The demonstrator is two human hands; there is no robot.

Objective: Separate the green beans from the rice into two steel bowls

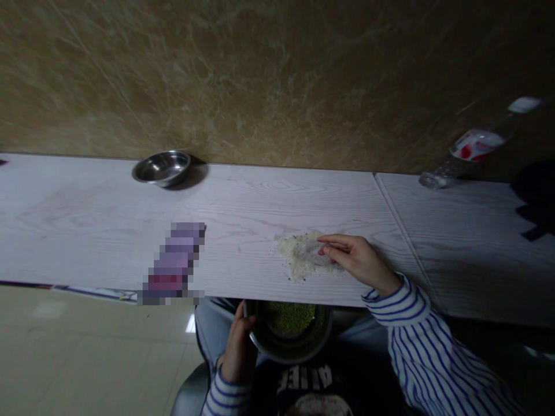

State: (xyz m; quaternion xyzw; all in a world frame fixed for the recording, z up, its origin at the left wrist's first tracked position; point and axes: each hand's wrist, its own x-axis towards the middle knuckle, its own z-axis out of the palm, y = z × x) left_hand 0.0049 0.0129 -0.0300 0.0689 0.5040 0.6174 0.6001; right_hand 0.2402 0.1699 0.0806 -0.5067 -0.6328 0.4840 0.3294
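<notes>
My left hand (pixel 237 345) grips the left rim of a metal bowl (pixel 289 353), which is below the table's front edge, over my lap. Green mung beans (pixel 291 318) lie in it, and the table edge hides its far side. Over the tabletop, my right hand (pixel 358 258) reaches in from the right, its index finger stretched out and apart from the thumb. No held thing shows between those fingers. Beneath and left of the fingertips spreads a thin heap of white, rice-like grains (pixel 291 260) mixed with small dark bits. A barer patch shows in its middle.
A small steel bowl (pixel 162 167) stands by the wall at the back left. Nearer the front lies a blurred-out purple, phone-like object (pixel 176 260). A clear plastic bottle (pixel 474 144) stands at right, beside a dark object (pixel 537 196). The table (pixel 243 202) is narrow.
</notes>
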